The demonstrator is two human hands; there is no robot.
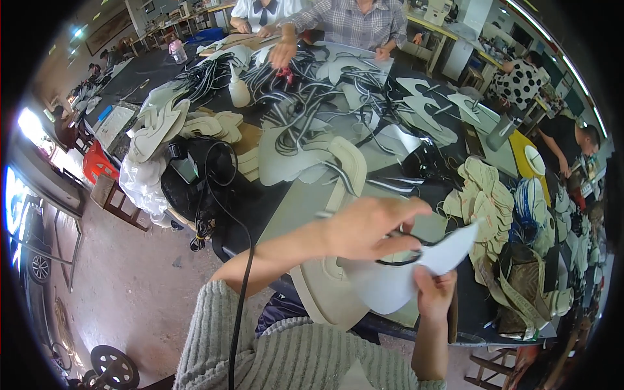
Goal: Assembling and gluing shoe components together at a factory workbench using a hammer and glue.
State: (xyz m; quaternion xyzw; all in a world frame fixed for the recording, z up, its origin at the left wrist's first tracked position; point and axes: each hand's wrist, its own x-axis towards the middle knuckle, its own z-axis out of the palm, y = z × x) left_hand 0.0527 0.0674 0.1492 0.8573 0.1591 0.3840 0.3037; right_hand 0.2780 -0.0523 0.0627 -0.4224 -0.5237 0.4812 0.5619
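Note:
My right hand point(434, 291) grips a white curved sheet piece point(389, 291) at its lower right edge, thumb on top. A black strip point(402, 261) curves along the upper edge of this piece. Above it, my left hand point(367, 227) is stretched to the right, its thumb and forefinger apart, with the thumb tip close to the black strip. Motion blurs the left hand a little, and its other fingers are partly hidden. Beneath the white piece lie beige curved panels point(318, 292) on the table.
Black-and-white strips point(292, 120) lie heaped across the table point(257, 224). A white squeeze bottle point(238, 88) stands among them. Beige pieces point(481, 201) are piled at the right. A black cable point(246, 279) crosses over my left arm. A co-worker's hand point(283, 53) reaches into the strips opposite.

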